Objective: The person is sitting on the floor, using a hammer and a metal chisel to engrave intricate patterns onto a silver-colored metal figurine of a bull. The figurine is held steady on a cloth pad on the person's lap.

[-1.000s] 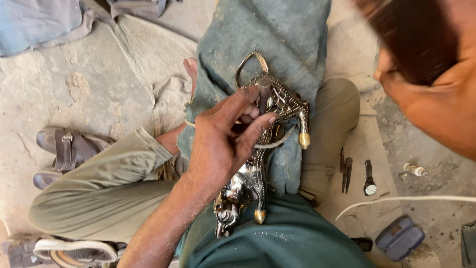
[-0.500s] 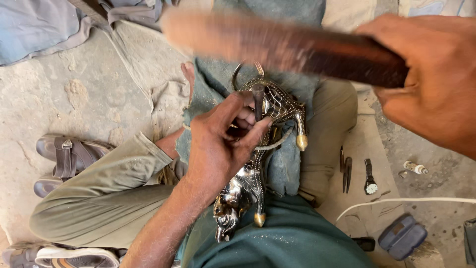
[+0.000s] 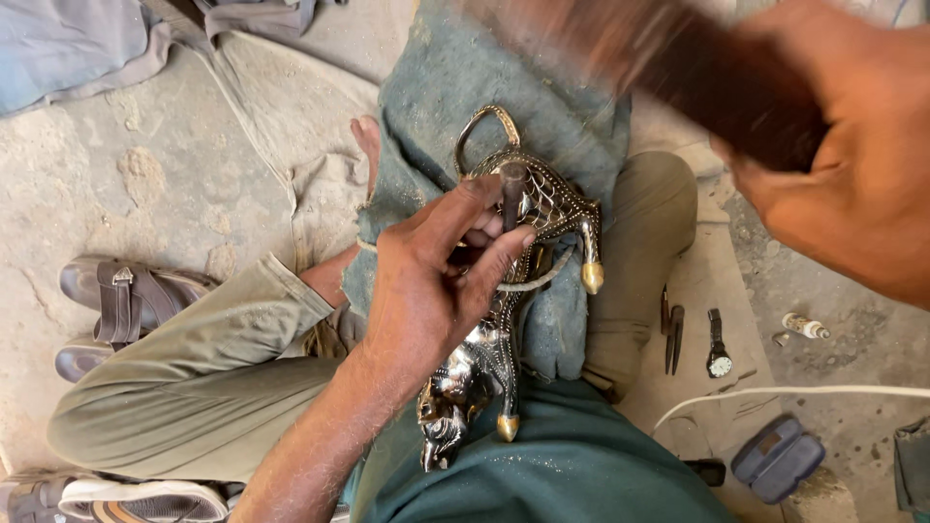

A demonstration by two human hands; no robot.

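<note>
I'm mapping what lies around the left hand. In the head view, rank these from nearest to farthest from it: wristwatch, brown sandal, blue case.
From the left hand:
1. Wristwatch, on the ground to its right.
2. Brown sandal, to its left, only slightly farther.
3. Blue case, lower right.

We see a shiny metal animal figure (image 3: 504,320) lying on a blue-green cloth (image 3: 455,107) across the lap. We see a short dark punch (image 3: 511,189) standing upright on it, and a blurry dark wooden mallet (image 3: 678,68) above.
</note>
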